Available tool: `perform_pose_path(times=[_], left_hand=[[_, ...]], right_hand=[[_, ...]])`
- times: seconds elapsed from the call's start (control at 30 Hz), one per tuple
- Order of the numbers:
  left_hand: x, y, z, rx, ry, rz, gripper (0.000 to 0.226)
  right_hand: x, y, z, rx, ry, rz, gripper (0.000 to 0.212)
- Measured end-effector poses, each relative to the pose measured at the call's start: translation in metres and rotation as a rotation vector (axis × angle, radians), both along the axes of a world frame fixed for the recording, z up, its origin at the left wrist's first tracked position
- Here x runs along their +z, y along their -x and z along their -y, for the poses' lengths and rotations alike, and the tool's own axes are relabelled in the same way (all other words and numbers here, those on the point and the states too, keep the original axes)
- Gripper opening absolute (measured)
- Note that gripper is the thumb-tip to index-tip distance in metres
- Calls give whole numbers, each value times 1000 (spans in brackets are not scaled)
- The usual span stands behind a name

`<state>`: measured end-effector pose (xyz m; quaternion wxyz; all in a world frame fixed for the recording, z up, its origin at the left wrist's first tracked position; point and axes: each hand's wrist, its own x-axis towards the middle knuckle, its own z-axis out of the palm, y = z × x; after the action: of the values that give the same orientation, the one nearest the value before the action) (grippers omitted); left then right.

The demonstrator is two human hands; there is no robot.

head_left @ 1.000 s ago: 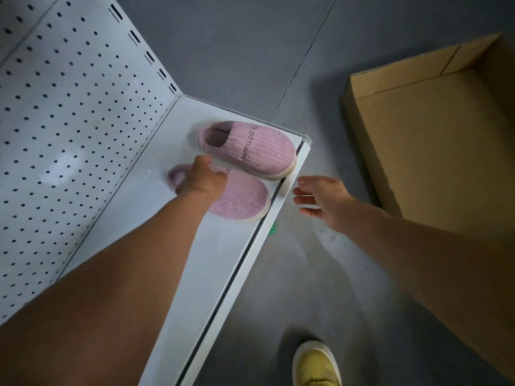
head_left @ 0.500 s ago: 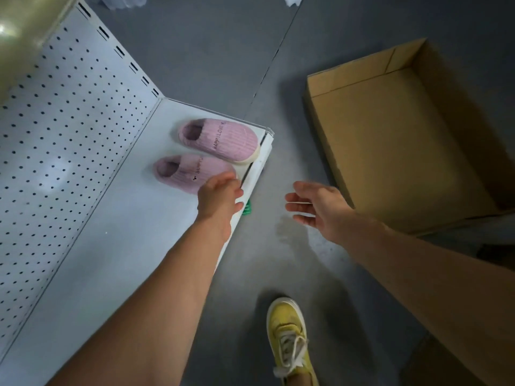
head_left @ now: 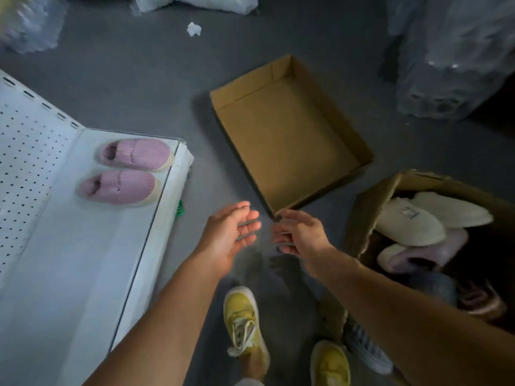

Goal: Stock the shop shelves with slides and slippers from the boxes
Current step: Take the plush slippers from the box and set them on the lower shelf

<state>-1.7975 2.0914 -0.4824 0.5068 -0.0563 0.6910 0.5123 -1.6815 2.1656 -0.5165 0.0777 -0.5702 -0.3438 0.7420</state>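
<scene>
Slippers [head_left: 412,224] in cream and pink lie heaped in the open box [head_left: 370,207] just right of the right hand [head_left: 299,235], whose loosely spread fingers hold nothing. Beside it the left hand [head_left: 228,235] hangs over the floor [head_left: 156,79], fingers relaxed and empty. Farther left, two pink slippers [head_left: 125,174] sit side by side on the white shelf [head_left: 69,260], well apart from both hands. Beyond lies an empty cardboard box [head_left: 287,135].

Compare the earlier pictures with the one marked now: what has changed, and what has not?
The left hand let go of the nearer pink slipper and drew back off the shelf; it is now empty beside the right hand. Both slippers stay side by side on the shelf.
</scene>
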Motion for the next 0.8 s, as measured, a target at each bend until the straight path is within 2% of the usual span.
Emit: perform_pose_path(times=[0.13, 0.3, 0.47, 0.63, 0.73, 0.8], left_hand=[[-6, -70, -11, -104, 32, 131, 14], [-16, -148, -22, -269, 75, 231, 12], [-29, -192, -22, -479, 113, 200, 15], [-49, -216, -21, -593, 174, 157, 15], [-66, -235, -25, -665, 214, 124, 15], [-80, -249, -29, -727, 230, 83, 19]], right_hand=[[0, -77, 11, -139, 28, 92, 18], [-3, -169, 24, -334, 46, 181, 22], [-11, -247, 37, -463, 59, 305, 21], [-36, -301, 38, -602, 128, 374, 18], [-48, -313, 37, -575, 158, 407, 12], [-61, -318, 35, -563, 172, 407, 16]])
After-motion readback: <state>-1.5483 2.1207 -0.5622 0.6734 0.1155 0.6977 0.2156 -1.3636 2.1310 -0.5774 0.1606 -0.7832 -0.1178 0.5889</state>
